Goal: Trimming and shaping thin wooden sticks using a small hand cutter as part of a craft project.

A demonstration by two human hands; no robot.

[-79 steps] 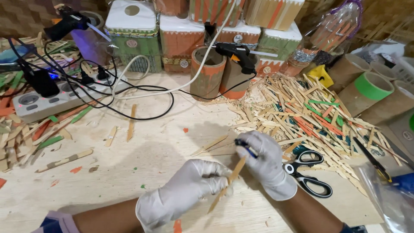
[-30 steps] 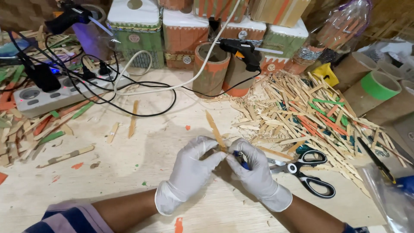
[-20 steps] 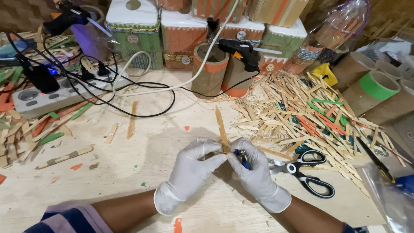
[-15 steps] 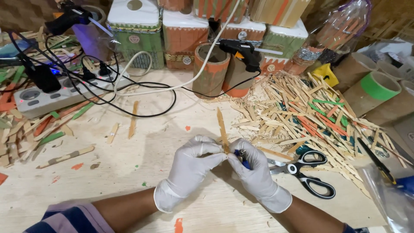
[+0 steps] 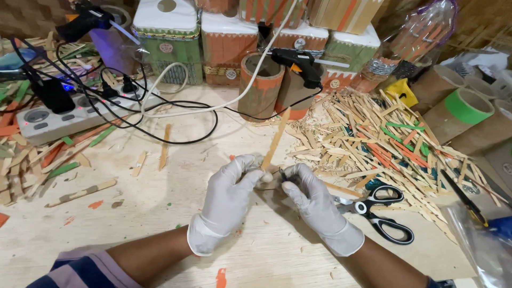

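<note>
A flat wooden craft stick [image 5: 276, 137] is held near its lower end between the thumb and fingers of the left hand [image 5: 229, 197]; the rest of it rises tilted up and away from both hands. The right hand [image 5: 314, 202] is brought close against the left, its fingertips pinched on a small dark tool [image 5: 284, 173] set at the base of the stick; what kind of tool it is cannot be told. Both hands are covered by thin white gloves.

Handling, as judged: the stick is taken to be very light, stiff along its length, thin and liable to snap or split if bent across the flat. The bare wood looks matt and not slippery, though glove grip may be lower. A hold on the flat faces near 1 end is judged soundest.

Just right of the right hand, black-handled scissors [image 5: 380, 210] lie flat. Beyond them, right and ahead, a loose heap of sticks [image 5: 384, 138] is spread, mostly plain wood, some green and orange. Ahead of the hands, 1 black glue gun [image 5: 296, 61] rests on stick-clad tubes [image 5: 261, 88]. Far left and ahead, a grey power strip [image 5: 69, 114] with black cables is seen. The worktop [image 5: 133, 213] is pale wood, with shavings and orange flecks.
</note>
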